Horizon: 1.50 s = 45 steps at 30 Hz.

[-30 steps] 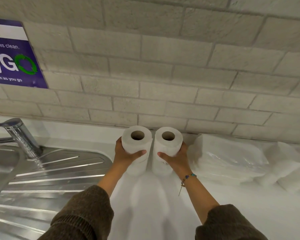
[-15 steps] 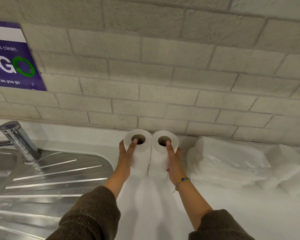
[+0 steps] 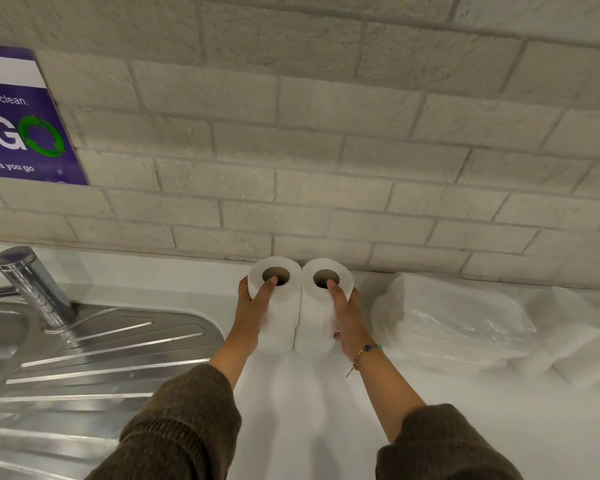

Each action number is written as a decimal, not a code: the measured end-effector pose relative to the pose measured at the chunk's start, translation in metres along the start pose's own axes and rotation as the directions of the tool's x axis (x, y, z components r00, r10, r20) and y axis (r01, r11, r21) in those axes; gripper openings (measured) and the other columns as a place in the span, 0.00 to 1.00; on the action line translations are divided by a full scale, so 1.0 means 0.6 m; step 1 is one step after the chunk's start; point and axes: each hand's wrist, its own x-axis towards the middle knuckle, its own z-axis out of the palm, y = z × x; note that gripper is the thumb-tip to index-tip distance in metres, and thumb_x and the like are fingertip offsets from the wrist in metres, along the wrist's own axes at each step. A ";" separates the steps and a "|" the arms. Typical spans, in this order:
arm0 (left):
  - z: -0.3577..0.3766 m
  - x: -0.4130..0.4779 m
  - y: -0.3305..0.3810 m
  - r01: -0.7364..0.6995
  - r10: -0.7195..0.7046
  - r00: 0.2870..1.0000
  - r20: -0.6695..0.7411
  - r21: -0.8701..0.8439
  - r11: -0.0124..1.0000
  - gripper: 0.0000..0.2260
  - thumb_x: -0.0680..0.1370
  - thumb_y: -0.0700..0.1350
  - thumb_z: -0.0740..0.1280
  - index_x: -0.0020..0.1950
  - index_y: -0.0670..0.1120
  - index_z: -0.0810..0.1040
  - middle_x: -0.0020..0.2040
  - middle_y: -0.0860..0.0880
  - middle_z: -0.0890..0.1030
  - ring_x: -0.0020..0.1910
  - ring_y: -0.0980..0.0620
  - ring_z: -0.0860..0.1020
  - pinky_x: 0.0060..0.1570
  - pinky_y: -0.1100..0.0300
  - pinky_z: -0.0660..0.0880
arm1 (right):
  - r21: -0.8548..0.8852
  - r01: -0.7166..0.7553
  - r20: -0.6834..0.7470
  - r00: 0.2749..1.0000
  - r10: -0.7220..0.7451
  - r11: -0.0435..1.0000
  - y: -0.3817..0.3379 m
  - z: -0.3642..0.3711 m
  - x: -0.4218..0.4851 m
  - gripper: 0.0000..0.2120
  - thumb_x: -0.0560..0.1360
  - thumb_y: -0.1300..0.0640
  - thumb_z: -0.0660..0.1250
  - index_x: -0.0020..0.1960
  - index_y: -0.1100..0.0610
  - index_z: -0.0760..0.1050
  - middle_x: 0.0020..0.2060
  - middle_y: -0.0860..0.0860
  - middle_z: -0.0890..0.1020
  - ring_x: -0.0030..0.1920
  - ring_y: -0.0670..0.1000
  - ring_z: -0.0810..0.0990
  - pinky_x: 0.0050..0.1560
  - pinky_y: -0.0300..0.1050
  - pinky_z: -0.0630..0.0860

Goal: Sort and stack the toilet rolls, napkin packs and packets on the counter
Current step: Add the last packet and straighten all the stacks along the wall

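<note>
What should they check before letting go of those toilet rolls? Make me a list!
1. The left stack stands upright: ok.
2. The right stack stands upright and touches its neighbour: ok.
3. The left hand and the right hand each hold a stack: ok.
4. Both stacks sit back against the wall: cannot tell.
5. A gap is left beside the napkin packs: ok.

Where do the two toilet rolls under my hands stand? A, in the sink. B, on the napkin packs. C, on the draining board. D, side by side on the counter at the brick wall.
D: the left toilet roll and right toilet roll stand touching on the white counter by the brick wall.
</note>
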 end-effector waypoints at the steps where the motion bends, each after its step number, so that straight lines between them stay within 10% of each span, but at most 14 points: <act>1: 0.000 -0.002 0.000 0.011 -0.011 1.000 0.000 -0.001 1.000 0.19 0.74 0.53 0.68 0.63 0.56 0.66 0.59 0.48 0.77 0.57 0.47 0.76 0.54 0.53 0.74 | -0.008 -0.009 0.008 1.000 0.009 1.000 -0.002 0.001 -0.001 0.28 0.64 0.35 0.64 0.61 0.40 0.63 0.56 0.44 0.76 0.57 0.49 0.74 0.62 0.56 0.71; 13: -0.018 -0.022 0.040 0.035 -0.031 0.998 -0.053 0.093 0.995 0.36 0.68 0.72 0.60 0.68 0.48 0.67 0.64 0.52 0.73 0.60 0.51 0.71 0.57 0.55 0.66 | -0.069 -0.070 -0.099 0.993 0.063 0.995 -0.029 -0.015 -0.044 0.46 0.59 0.25 0.60 0.70 0.49 0.62 0.66 0.49 0.71 0.64 0.52 0.70 0.60 0.52 0.63; 19: -0.019 -0.125 -0.014 -0.051 -0.017 0.929 -0.370 -0.174 0.983 0.13 0.79 0.54 0.58 0.59 0.49 0.72 0.59 0.47 0.74 0.59 0.47 0.73 0.57 0.56 0.67 | -0.119 -0.131 -0.052 0.991 0.125 0.984 0.000 -0.069 -0.153 0.20 0.78 0.40 0.52 0.63 0.50 0.66 0.60 0.47 0.71 0.63 0.51 0.68 0.66 0.49 0.61; 32: 0.214 -0.288 -0.115 -0.042 0.021 0.993 0.116 0.185 0.982 0.09 0.80 0.50 0.58 0.58 0.54 0.71 0.57 0.54 0.74 0.60 0.53 0.70 0.61 0.58 0.64 | 0.040 -0.063 -0.467 0.881 0.074 0.997 0.063 -0.380 -0.219 0.31 0.75 0.36 0.55 0.67 0.58 0.66 0.65 0.57 0.72 0.66 0.58 0.69 0.69 0.58 0.64; 38: 0.345 -0.251 -0.092 -0.237 0.244 0.970 0.000 0.244 0.940 0.21 0.76 0.55 0.63 0.67 0.49 0.70 0.67 0.49 0.71 0.66 0.50 0.70 0.67 0.55 0.65 | -0.022 -0.132 -0.195 0.973 0.125 0.991 -0.004 -0.516 -0.144 0.51 0.60 0.23 0.58 0.74 0.51 0.56 0.72 0.47 0.63 0.72 0.53 0.61 0.71 0.56 0.56; 45: 0.416 -0.186 -0.070 -0.104 0.158 0.987 -0.042 0.583 0.806 0.32 0.75 0.60 0.63 0.75 0.54 0.55 0.78 0.50 0.51 0.76 0.48 0.54 0.72 0.51 0.55 | -0.106 -0.281 0.060 0.956 0.288 0.954 -0.051 -0.541 -0.057 0.63 0.47 0.19 0.60 0.75 0.47 0.48 0.76 0.48 0.51 0.76 0.57 0.50 0.74 0.60 0.48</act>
